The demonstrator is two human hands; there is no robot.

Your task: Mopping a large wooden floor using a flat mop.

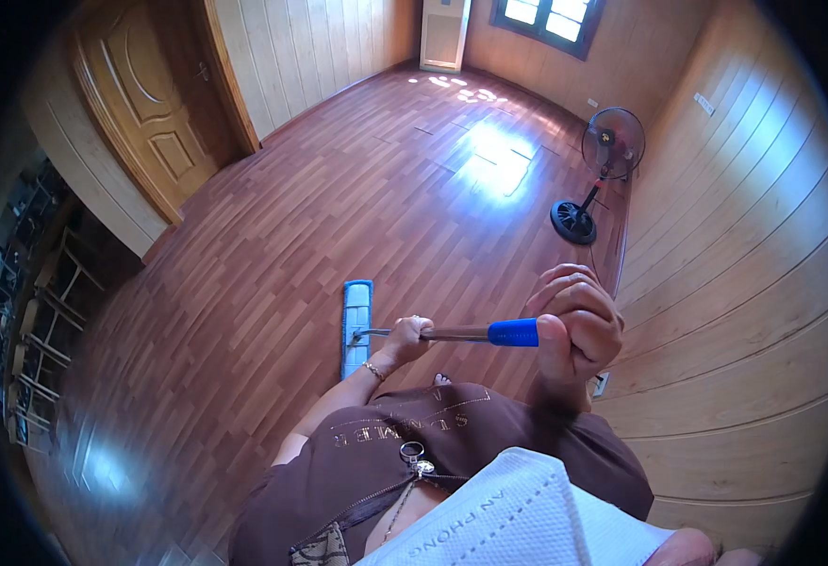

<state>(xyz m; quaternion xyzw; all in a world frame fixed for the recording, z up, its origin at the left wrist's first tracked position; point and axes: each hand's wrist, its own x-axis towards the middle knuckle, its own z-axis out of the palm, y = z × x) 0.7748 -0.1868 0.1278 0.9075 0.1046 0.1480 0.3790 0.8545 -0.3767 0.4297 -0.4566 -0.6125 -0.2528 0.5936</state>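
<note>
A flat mop crosses in front of my body, its metal pole (461, 334) running from the floor up to a blue handle grip (513, 333). My left hand (405, 341), with a bracelet at the wrist, is wrapped round the lower pole. At the handle's top end my right hand (579, 325) is closed, its fingers curled and the thumb against the end of the grip. The long, narrow mop head (357, 316), light blue with a darker blue edge, lies on the wooden floor (273, 255) beyond my left hand.
A black standing fan (612, 141) with a round base stands by the right wall (716, 283). Wooden stools (37, 321) line the left side near a wooden door (150, 104). A tall pale cabinet-like unit (443, 38) and a window (546, 17) are at the far end.
</note>
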